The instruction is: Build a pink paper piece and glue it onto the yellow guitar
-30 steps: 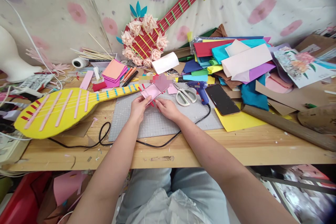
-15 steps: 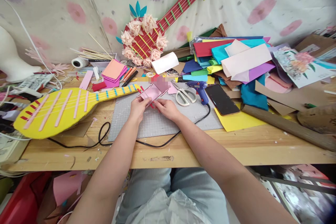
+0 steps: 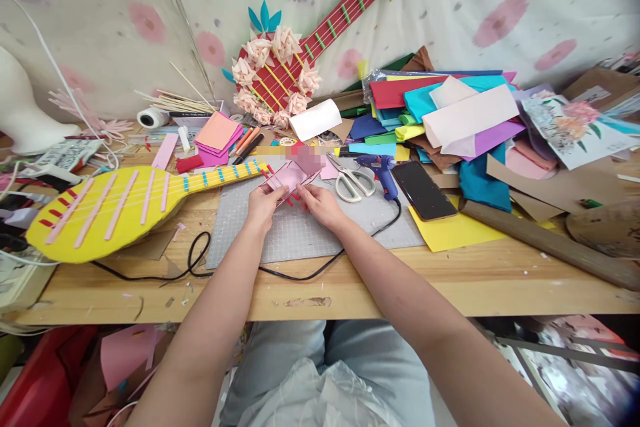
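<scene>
My left hand [image 3: 265,205] is closed on the lower left edge of a pink sheet [image 3: 284,177], thumb on top. My right hand [image 3: 321,205] pinches the near right edge of the same sheet, its fingertips close to the left hand's. Part of the sheet's far end is blurred out, so I cannot tell its full shape. Small red strips [image 3: 293,199] show just below it. Under both hands lies a grey cutting mat [image 3: 285,240]. Right of them rest white-handled scissors [image 3: 354,185] and a blue glue gun [image 3: 381,173].
A yellow paper-craft lute [image 3: 107,240] lies to the left, near a looped black cord [image 3: 193,260]. A phone [image 3: 424,190] rests on yellow paper [image 3: 440,235] at right, by a brown stick [image 3: 545,240]. Stacked coloured paper [image 3: 470,110] and a red flowered instrument [image 3: 341,18] stand behind.
My right hand has shifted slightly up and right along the pink sheet's edge. My left hand keeps its hold in nearly the same place.
</scene>
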The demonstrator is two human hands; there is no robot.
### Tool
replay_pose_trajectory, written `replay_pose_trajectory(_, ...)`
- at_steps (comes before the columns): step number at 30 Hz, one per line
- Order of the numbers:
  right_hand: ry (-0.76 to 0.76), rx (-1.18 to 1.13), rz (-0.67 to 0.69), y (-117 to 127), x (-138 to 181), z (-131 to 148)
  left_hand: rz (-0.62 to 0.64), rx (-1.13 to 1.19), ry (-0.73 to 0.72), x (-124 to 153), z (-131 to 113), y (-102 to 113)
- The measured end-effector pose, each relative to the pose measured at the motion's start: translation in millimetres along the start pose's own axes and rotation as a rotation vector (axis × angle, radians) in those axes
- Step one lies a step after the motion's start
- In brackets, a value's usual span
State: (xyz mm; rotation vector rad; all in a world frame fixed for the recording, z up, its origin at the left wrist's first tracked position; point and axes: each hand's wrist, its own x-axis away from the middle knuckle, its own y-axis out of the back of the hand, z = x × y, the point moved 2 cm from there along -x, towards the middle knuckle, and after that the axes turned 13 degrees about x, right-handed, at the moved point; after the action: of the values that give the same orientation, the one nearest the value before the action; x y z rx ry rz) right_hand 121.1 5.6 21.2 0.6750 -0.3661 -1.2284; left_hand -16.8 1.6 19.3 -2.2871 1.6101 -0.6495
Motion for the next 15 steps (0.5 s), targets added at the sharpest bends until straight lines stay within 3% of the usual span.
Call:
replay_pose_trajectory(3,-0.086,-0.145,-0.016,-3.3,-3.9,-2.1,-0.010,-0.002,0.009,0.9,-0.6,-0.6)
replay_pose_trajectory(9,-0.263,-0.781,0.047,-10.9,-13.6,8.3,-0.065,0.038,0.009,6.2,-4.8,-6.3)
replay_pose_trajectory(15,-0.299,-0.922,-0.047,-19.0,-18.5,10.6,-0.089,0.048,-0.014,7.4,-6.4,-7.3)
